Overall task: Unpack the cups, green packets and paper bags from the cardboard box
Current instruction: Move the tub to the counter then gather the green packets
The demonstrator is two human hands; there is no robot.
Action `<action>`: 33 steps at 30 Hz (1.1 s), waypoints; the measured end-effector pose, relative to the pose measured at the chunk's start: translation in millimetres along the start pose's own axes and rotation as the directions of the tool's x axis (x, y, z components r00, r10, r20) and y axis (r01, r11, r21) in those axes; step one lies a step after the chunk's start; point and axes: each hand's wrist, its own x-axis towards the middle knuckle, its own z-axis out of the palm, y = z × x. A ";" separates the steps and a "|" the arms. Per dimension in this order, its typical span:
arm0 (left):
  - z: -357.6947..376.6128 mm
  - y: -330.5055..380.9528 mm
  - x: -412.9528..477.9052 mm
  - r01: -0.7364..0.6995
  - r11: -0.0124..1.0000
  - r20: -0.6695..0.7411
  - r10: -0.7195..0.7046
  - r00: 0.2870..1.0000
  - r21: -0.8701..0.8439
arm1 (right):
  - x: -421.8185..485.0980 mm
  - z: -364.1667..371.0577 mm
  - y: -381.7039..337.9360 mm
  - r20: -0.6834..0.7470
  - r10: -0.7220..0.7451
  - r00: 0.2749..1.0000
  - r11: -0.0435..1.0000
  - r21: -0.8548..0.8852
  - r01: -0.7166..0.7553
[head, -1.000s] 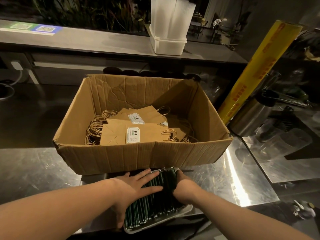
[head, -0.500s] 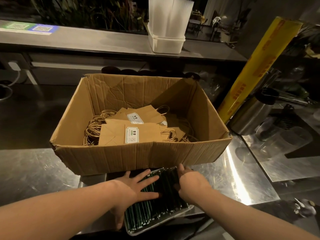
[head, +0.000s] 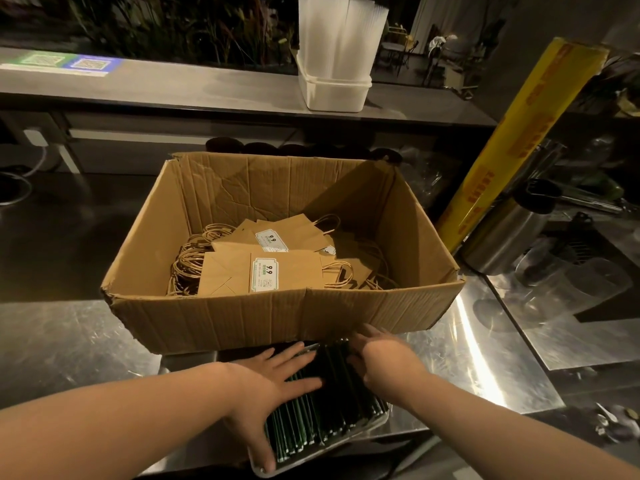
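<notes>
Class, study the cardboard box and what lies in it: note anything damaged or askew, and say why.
The cardboard box is worn: its near left corner is torn and crushed, and its walls are creased. Inside, the paper bags lie jumbled at differing angles, not stacked square. Nothing looks spilled.

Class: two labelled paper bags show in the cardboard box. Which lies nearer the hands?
The front paper bag, by the cardboard box near wall, its label fully visible; the rear paper bag is partly overlapped by it.

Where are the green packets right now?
Bottom centre of the head view: the green packets sit in a tray just in front of the box, left hand flat on them, right hand at their right side.
</notes>
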 end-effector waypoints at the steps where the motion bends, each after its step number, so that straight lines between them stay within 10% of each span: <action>1: 0.8 1.8 -0.5 0.023 0.999 -0.017 -0.024 1.000 -0.027 | -2.0 -2.8 -0.4 -0.022 -0.090 0.996 0.996 -0.008 0.089; 9: 18.8 39.4 17.7 0.207 0.978 0.006 -0.207 0.978 -0.001 | -0.5 -7.5 -13.4 0.274 -0.293 0.916 0.952 -0.005 0.306; 20: 6.2 9.8 1.3 0.097 0.995 -0.057 -0.096 0.994 0.000 | -1.4 15.7 -12.0 0.296 -0.281 0.913 0.944 -0.087 0.318; 33: 24.7 11.5 -7.3 0.239 0.939 -0.158 -0.282 0.946 -0.246 | -8.9 25.7 -2.0 0.207 -0.240 0.948 0.967 -0.035 0.252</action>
